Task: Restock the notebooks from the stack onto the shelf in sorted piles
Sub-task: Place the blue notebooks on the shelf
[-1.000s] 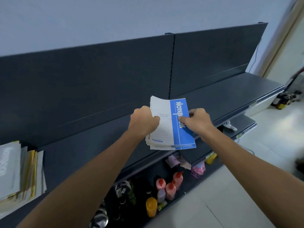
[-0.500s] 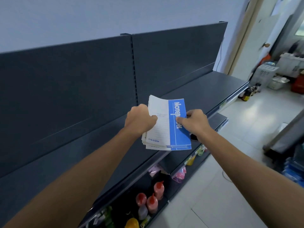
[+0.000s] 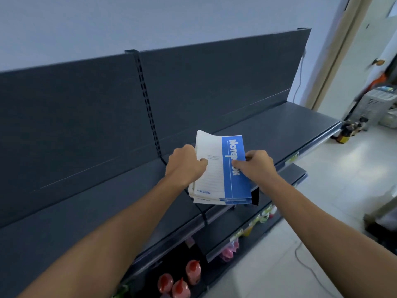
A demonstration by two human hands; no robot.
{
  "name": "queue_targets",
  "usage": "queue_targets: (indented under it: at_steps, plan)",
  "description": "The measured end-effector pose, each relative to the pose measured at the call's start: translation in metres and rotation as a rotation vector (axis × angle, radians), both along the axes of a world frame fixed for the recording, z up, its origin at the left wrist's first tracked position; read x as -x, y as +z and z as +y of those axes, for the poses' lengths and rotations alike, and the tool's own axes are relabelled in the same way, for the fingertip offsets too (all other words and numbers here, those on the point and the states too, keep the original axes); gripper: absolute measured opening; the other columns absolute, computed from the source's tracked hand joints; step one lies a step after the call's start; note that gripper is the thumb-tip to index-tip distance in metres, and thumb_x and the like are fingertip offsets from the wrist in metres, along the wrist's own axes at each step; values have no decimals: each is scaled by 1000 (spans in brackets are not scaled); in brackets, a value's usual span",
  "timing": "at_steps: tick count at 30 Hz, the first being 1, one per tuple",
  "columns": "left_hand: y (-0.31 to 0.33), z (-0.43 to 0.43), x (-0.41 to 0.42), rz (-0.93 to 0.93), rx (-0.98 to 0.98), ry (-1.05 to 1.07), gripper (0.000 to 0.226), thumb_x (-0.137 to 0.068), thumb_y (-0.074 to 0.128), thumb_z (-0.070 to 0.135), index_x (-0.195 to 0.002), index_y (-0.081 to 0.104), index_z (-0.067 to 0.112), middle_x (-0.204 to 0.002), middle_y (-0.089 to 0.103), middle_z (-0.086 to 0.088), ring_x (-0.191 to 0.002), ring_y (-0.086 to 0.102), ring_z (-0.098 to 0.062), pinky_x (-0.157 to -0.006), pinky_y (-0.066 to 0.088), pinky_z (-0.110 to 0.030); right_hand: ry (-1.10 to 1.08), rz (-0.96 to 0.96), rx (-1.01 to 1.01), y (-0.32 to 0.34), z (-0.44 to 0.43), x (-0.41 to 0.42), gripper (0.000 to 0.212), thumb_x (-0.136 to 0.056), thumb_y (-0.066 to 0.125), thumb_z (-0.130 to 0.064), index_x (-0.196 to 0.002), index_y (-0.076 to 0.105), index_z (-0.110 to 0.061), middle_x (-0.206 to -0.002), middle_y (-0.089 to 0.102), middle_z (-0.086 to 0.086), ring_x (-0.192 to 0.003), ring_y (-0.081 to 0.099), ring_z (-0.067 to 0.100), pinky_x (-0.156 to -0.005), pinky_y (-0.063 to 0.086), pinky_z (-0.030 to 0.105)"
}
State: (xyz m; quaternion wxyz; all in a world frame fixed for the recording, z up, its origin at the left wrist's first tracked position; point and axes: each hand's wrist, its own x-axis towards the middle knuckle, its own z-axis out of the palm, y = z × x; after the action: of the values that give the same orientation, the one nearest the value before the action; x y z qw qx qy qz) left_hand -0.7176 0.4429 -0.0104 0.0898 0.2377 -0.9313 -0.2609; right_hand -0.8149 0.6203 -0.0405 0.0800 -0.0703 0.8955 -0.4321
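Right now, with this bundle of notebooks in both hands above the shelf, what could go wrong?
1. The notebooks are fanned unevenly along their near edge, and the left hand and right hand grip only the sides, so lower copies might slide out.
2. The bundle's near right corner hangs past the front edge of the shelf; set down there, it could tip off toward the red-capped bottles below.

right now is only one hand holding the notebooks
No, the left hand and right hand both grip the notebooks.
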Motion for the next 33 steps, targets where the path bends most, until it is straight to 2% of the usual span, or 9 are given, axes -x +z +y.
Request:
queue_targets:
  at_steps: [4,7,11,14,17,22,27,30,33]
  plan:
    - [-10,25,30,-11,-8,93,25,-87,61,31,-87,57,7,-80,67,-5,-71,66,-21,-57,54,-36,103,13,-39,-2,18,47,14,-82,75,-32,-84,71,-19,-76,67,-12,-70,64,5,-60,52,28]
    - [-17,35,45,-10,-49,179,24,-83,62,29,-79,52,8,-79,67,-8,-63,58,-19,-53,46,-33,188,7,-49,-4,20,75,15,-82,76,-33,-83,71,-18,-74,67,-13,-67,61,2,-53,45,23]
    - [-24,30,55,-56,-93,294,24,-80,63,27,-71,46,13,-66,57,0,-55,52,-16,-48,40,-28,303,-36,-61,-11,5,99,20,-82,78,-31,-90,73,-13,-76,69,-12,-69,65,6,-56,51,25]
    - [-31,18,60,-104,-129,366,26,-81,65,28,-69,48,13,-67,59,3,-55,56,-12,-41,36,-21,357,-54,-79,-18,-16,111,22,-79,79,-30,-89,74,-11,-76,71,-8,-69,69,10,-65,61,34]
    - [-43,5,64,-123,-161,405,25,-83,68,31,-70,53,16,-71,61,4,-59,59,-10,-39,34,-19,373,-58,-114,-25,-36,119,23,-78,79,-32,-88,72,-12,-78,71,-6,-70,69,12,-70,62,39]
    - [-68,-14,69,-112,-207,444,22,-84,68,30,-72,56,16,-76,64,3,-66,64,-13,-43,40,-21,405,-60,-178,-42,-65,130,24,-77,79,-32,-86,69,-13,-79,71,-5,-71,69,14,-69,61,37]
    - [-85,-28,72,-114,-245,532,21,-83,69,29,-73,55,18,-76,62,4,-65,61,-11,-44,39,-21,456,-115,-205,-57,-92,138,24,-75,78,-27,-85,71,-6,-75,72,-3,-66,71,15,-68,62,37]
    - [-95,-35,75,-138,-245,574,20,-83,68,28,-73,55,17,-76,61,4,-63,58,-10,-43,36,-21,498,-123,-222,-67,-105,142,23,-76,75,-24,-82,68,-3,-73,72,-1,-64,71,16,-63,59,33]
    - [-103,-35,76,-155,-288,614,20,-84,69,27,-75,56,15,-78,62,3,-65,59,-11,-44,37,-22,541,-128,-245,-75,-112,147,23,-77,76,-23,-70,58,-10,-76,73,3,-65,71,19,-54,51,28]
